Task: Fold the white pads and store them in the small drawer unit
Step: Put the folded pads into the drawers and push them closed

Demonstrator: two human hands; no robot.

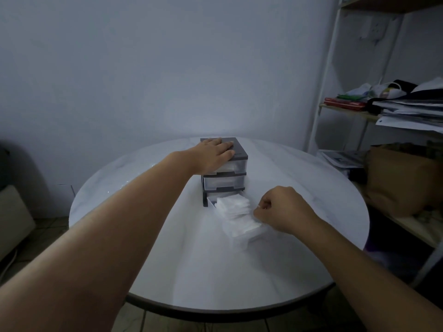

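**Our two grips at the small drawer unit on the round tabletop**

Our left grip (215, 154) lies flat, fingers straight, on the dark top of the small drawer unit (224, 181), which stands upright toward the far side of the white tabletop (191, 259). The two upper drawers sit closed. The bottom drawer (248, 240) is pulled far out toward us and holds rows of folded white pads (233, 208). Our right grip (282, 209) is curled, knuckles up, its fingertips against the right edge of the pads. We cannot tell whether it pinches anything. A cluttered shelf (347, 111) stands to the right.
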